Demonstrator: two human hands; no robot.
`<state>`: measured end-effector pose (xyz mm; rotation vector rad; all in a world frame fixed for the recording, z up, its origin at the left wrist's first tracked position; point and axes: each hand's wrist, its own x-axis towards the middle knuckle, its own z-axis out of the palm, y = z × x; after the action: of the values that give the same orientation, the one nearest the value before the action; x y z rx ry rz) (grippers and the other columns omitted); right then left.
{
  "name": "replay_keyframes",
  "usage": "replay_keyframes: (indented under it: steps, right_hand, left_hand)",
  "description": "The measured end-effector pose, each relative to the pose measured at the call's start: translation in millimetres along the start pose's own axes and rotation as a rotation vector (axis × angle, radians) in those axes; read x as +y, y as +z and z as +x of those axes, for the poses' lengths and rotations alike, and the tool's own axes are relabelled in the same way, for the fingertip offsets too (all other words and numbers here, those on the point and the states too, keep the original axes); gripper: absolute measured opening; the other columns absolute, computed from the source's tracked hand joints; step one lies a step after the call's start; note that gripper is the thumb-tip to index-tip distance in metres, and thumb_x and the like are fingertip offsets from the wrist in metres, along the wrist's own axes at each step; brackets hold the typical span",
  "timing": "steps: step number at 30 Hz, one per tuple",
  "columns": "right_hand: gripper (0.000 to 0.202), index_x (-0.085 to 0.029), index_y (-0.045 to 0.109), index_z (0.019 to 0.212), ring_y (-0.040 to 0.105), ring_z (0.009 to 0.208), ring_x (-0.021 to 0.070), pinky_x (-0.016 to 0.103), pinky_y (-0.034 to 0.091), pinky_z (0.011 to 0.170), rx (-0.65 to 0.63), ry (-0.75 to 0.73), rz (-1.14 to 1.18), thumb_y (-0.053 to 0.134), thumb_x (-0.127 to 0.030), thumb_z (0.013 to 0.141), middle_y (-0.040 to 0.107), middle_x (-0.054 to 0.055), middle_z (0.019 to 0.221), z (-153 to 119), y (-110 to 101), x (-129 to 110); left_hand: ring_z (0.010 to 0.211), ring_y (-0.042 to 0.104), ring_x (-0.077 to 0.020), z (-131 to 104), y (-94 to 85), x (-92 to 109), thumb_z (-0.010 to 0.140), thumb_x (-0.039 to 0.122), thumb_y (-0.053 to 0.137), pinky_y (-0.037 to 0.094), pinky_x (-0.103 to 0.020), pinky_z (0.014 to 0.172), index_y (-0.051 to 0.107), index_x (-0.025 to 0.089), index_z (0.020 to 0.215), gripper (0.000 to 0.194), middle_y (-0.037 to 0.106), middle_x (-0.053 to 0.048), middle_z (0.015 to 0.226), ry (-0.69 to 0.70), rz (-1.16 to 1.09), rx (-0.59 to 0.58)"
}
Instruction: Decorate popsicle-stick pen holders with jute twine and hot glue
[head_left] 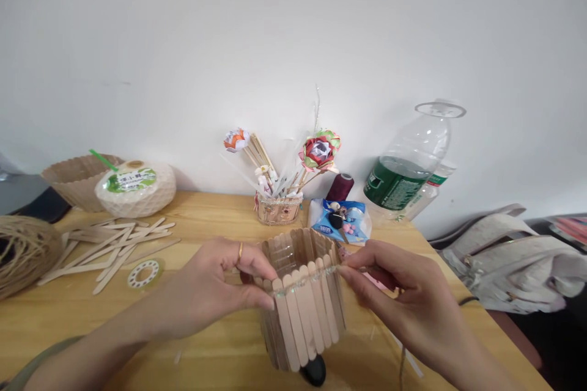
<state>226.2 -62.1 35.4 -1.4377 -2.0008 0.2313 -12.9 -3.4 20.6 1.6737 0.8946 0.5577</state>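
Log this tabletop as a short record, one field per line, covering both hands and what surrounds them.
Left hand: gripping the rim of the stick container, thumb outside
Right hand: pinching what looks like the end of the glittery trim
Trim position: across the container's front, near the top
Table, left: twine ball, loose sticks, tape roll
Back, middle: paper flowers in a small holder
Back, right: large bottle, tilted
Below container: black object, identity unclear
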Motion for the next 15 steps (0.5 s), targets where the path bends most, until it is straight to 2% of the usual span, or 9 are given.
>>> replay_keyframes:
  steps: [7,10,12,13,15]
  right_hand:
    - [0.022,-0.02,0.061,0.072,0.043,0.051,0.0103,0.022,0.032,0.044,-0.042,0.035,0.073,0.052,-0.031,0.088,0.057,-0.001,0.059,1,-1,-2]
    - [0.019,-0.02,0.061,0.079,0.038,0.049,0.0096,0.022,0.03,0.044,-0.087,0.106,0.146,0.053,-0.035,0.088,0.043,-0.005,0.054,0,0,1]
    - [0.02,-0.021,0.061,0.095,0.034,0.048,0.0092,0.022,0.029,0.044,-0.121,0.17,0.213,0.054,-0.037,0.087,0.029,-0.008,0.055,1,-1,5]
    - [0.025,-0.021,0.06,0.103,0.033,0.048,0.0091,0.022,0.029,0.045,-0.149,0.195,0.255,0.055,-0.038,0.086,0.026,-0.008,0.057,2,-2,7]
    - [0.031,-0.021,0.059,0.108,0.035,0.05,0.0091,0.022,0.029,0.046,-0.258,0.226,0.358,0.056,-0.041,0.085,0.03,-0.007,0.06,5,-3,10]
  left_hand:
    - [0.068,0.057,-0.0133,-3,-0.8,-3,0.066,0.031,0.074,0.045,-0.022,0.063,0.072,0.021,0.074,0.013,0.067,0.001,0.071,0.034,-0.008,-0.007]
    - [0.068,0.058,-0.0124,-3,-2.6,-4,0.068,0.028,0.073,0.045,-0.021,0.063,0.071,0.021,0.077,0.011,0.067,0.002,0.072,0.047,-0.045,-0.052]
    - [0.068,0.058,-0.0117,-3,-4.6,-4,0.069,0.026,0.074,0.045,-0.021,0.063,0.07,0.02,0.077,0.01,0.067,0.002,0.072,0.071,-0.06,-0.079]
    - [0.068,0.058,-0.0114,-2,-5.7,-5,0.069,0.025,0.074,0.045,-0.021,0.063,0.07,0.02,0.076,0.01,0.067,0.002,0.072,0.085,-0.071,-0.091]
    - [0.067,0.057,-0.0112,0,-7.5,-5,0.069,0.023,0.075,0.045,-0.021,0.063,0.068,0.018,0.075,0.01,0.066,0.001,0.071,0.11,-0.105,-0.127]
